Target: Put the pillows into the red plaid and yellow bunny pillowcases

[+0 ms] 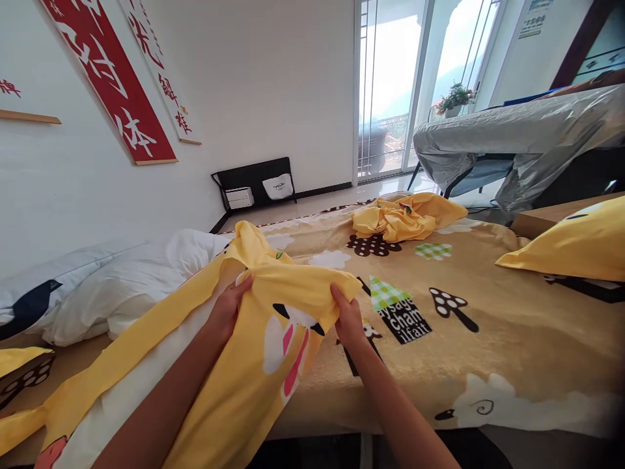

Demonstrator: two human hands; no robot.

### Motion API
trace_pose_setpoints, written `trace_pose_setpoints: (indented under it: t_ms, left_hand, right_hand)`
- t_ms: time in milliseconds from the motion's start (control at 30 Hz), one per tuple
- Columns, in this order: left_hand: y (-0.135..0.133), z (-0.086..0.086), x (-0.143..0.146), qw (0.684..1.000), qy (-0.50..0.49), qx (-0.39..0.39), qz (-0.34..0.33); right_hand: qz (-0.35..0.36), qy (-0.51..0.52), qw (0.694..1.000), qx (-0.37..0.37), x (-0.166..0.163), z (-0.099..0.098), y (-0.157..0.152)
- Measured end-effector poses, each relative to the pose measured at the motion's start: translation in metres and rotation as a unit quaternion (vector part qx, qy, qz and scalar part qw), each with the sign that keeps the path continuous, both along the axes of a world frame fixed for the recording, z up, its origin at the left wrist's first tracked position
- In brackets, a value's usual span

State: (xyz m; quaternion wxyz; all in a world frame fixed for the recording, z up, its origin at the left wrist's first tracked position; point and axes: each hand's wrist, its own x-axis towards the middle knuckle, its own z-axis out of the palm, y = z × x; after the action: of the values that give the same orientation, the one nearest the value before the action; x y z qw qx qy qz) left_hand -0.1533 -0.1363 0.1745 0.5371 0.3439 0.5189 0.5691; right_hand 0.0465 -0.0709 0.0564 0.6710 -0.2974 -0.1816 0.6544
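A yellow pillowcase (229,384) with pink and white printed figures lies partly over a white pillow (129,384), which shows along the case's open side. My left hand (230,305) is closed on a fold of the cloth near the opening. At the case's right corner my right hand (348,316) pinches the fabric, thumb on top. The cloth is stretched between both hands, slightly raised above the bed. Part of the pillow is hidden under the pillowcase and my left forearm.
A tan patterned blanket (478,358) covers the bed. Crumpled yellow cloth (400,216) lies at its far side; another yellow piece (576,244) sits at right. White bedding (131,280) is piled along the left wall. Beyond stands a table under silvery plastic (508,130).
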Motion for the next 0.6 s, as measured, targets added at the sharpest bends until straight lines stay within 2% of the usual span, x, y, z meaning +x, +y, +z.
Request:
trace_pose_setpoints:
  t_ms: [67, 133, 200, 233, 267, 367, 433, 467, 500, 533, 600]
  left_hand:
    - [0.001, -0.001, -0.004, 0.998, 0.063, -0.023, -0.008]
    - [0.001, 0.001, -0.010, 0.985, 0.168, -0.031, -0.036]
    - [0.001, 0.005, -0.019, 0.944, 0.326, 0.000, -0.052]
    - [0.000, 0.008, -0.023, 0.905, 0.421, 0.024, -0.044]
    - [-0.001, 0.011, -0.027, 0.853, 0.520, 0.042, -0.028]
    - [-0.008, 0.019, -0.031, 0.645, 0.763, 0.020, 0.035]
    - [-0.016, 0.024, -0.021, 0.503, 0.861, 0.027, 0.065]
    - [-0.021, 0.027, -0.012, 0.443, 0.891, 0.060, 0.072]
    - [-0.025, 0.029, 0.001, 0.398, 0.909, 0.109, 0.065]
    - [-0.027, 0.030, 0.015, 0.370, 0.914, 0.159, 0.041]
    - [-0.026, 0.028, 0.047, 0.358, 0.905, 0.226, -0.042]
  right_hand:
    - [-0.011, -0.014, 1.000, 0.006, 0.005, -0.001, 0.003]
    - [-0.020, -0.008, 1.000, 0.013, 0.011, -0.005, 0.005]
    - [-0.021, 0.002, 1.000, 0.011, 0.016, -0.009, 0.006]
    - [-0.015, 0.005, 1.000, 0.011, 0.018, -0.012, 0.006]
    - [-0.005, 0.007, 1.000, 0.014, 0.019, -0.013, 0.006]
    - [0.032, 0.016, 0.999, 0.031, 0.019, -0.014, 0.002]
    - [0.039, 0.022, 0.998, 0.037, 0.016, -0.011, -0.001]
    - [0.035, 0.025, 0.998, 0.037, 0.013, -0.009, -0.001]
    - [0.032, 0.030, 0.998, 0.039, 0.009, -0.007, -0.002]
    - [0.031, 0.036, 0.998, 0.042, 0.005, -0.005, -0.001]
    - [0.032, 0.054, 0.997, 0.054, -0.003, -0.001, 0.000]
